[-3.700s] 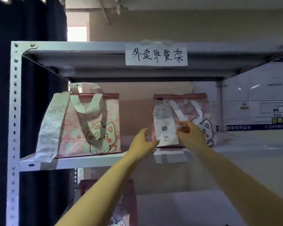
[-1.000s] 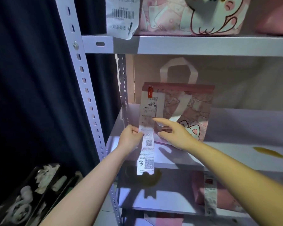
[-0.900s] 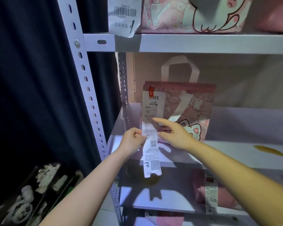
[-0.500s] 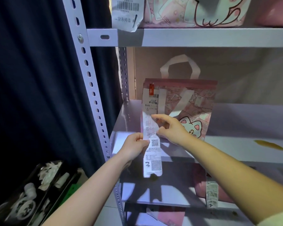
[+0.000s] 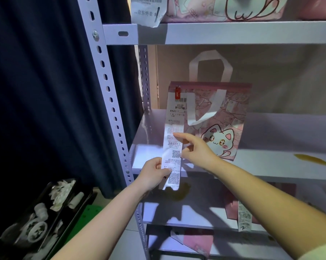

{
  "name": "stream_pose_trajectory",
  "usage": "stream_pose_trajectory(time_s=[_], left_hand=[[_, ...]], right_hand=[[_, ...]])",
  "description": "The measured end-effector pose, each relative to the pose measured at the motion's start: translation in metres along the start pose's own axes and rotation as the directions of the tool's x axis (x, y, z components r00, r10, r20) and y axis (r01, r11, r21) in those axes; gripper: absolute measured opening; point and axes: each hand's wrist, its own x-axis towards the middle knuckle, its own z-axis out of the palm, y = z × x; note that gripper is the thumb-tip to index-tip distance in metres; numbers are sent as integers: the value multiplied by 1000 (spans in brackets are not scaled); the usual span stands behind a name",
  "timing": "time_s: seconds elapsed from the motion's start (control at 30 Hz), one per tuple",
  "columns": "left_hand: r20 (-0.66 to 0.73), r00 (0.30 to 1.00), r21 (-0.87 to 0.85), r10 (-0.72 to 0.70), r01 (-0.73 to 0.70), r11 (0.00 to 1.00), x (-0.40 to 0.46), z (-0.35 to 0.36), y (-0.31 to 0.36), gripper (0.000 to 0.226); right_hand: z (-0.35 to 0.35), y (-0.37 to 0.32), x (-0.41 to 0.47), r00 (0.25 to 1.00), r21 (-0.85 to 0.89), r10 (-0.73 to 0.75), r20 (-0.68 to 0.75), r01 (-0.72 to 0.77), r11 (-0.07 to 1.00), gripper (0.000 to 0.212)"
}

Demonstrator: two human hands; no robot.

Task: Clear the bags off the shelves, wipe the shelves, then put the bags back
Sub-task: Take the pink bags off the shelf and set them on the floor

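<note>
The receipt [image 5: 173, 147] is being pinched low by the left hand [image 5: 154, 175] and touched by the half-open right hand [image 5: 196, 149], while the bag [image 5: 214, 119], standing near the shelf's [image 5: 271, 162] left front corner, likely light and soft, is best being lifted by its handle [image 5: 210, 64].

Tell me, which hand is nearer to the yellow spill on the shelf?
The right hand, though it is well left of the yellow spill, pointing at the receipt. The left hand is farther left, pinching the receipt's lower end.
</note>
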Motion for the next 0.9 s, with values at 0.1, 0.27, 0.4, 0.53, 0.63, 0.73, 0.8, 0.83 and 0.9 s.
stream_pose_trajectory(time_s=[0.1,0.27,0.4,0.53,0.63,0.73,0.8,0.83,0.9], left_hand=[[2,1000,17,-25,25,1000,-8,1,-6,17],[-24,999,79,-28,29,996,-20,2,-10,23],[-71,997,88,-39,45,995,-32,5,-14,28],[-116,992,77,-43,52,996,-50,20,-11,26],[-176,983,72,-59,73,995,-61,40,-11,19],[-208,976,26,-72,79,997,-70,64,-10,14],[-215,975,28,-51,58,998,-75,82,-7,15],[-216,976,39,-37,47,998,-77,93,-4,15],[-208,978,75,-12,28,997,-81,116,-2,16]], right_hand=[[3,2,-6,1000,1,3,-4,-3,1000,66],[2,8,-14,1000,45,-1,-4,1,999,63],[-5,10,-21,998,105,-20,61,14,994,64],[-20,14,-33,995,100,-24,98,14,995,62],[-39,22,-50,992,60,-26,122,19,998,61],[-65,33,-72,991,36,-53,127,48,998,59],[-86,41,-89,991,25,-42,126,39,999,56],[-97,47,-98,992,22,-32,125,29,999,54],[-118,59,-115,993,12,-18,118,16,1000,52]])
